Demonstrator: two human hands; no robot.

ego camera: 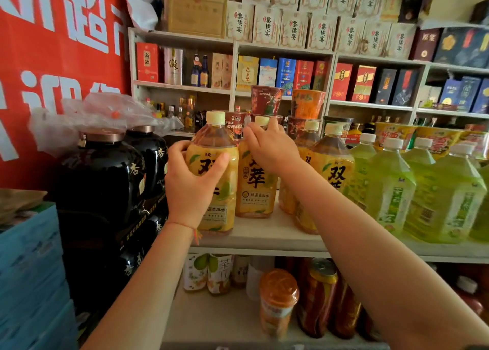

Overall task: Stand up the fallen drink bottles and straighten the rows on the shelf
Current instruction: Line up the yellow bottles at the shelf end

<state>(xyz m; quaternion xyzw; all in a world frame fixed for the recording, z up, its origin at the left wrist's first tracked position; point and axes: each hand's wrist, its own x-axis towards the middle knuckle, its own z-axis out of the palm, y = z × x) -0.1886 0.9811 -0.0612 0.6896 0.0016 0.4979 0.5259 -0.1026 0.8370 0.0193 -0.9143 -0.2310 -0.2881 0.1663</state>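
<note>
The front yellow tea bottle (pixel 211 175) is gripped around its body by the left hand (pixel 190 182), fingers and thumb curled round it, at the shelf (pixel 275 235) edge. The second yellow bottle (pixel 255 188) is held at the shoulder by the right hand (pixel 270 148), fingers wrapped just below the cap. Both are upright; bases should be kept flat and slid, not tipped, so labels are squared forward. More yellow bottles (pixel 330 164) and green bottles (pixel 391 188) are crowded to the right; black jars (pixel 105 180) are close on the left.

Small shop, shelves (pixel 264 239) of bottled drinks (pixel 391 190), liquor boxes (pixel 293 30)
</note>
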